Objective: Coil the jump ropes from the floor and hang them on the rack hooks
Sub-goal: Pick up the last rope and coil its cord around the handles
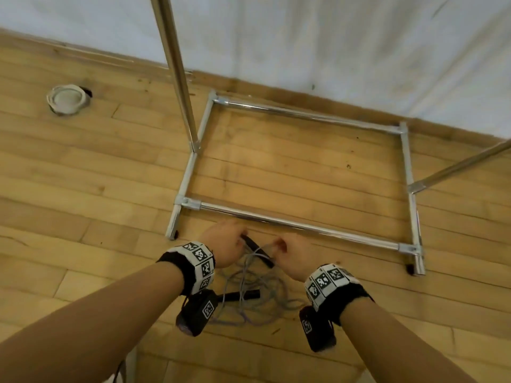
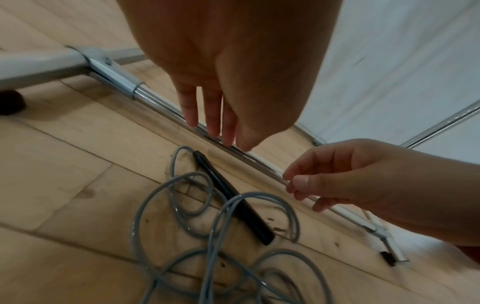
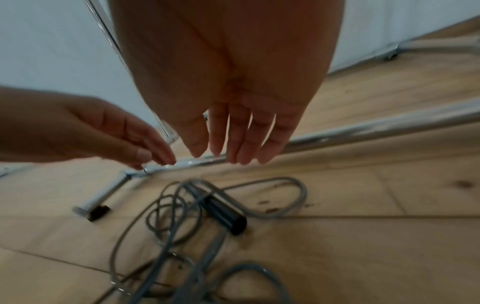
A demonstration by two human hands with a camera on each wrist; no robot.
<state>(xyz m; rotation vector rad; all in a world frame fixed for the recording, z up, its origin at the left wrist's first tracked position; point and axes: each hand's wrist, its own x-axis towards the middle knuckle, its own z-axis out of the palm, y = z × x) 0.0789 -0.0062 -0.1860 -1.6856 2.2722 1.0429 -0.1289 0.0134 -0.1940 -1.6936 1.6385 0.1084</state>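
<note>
We hold our left hand (image 1: 224,241) fingers straight, empty | our right hand (image 1: 290,255) loosely curled, empty | grey jump rope (image 2: 182,216) tangled on floor just below both hands, touching neither

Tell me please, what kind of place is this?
Probably a gym or sports hall, though that is a guess: a wooden strip floor, a floor socket cap, a chrome rack base, and a grey jump rope lying there.
</note>
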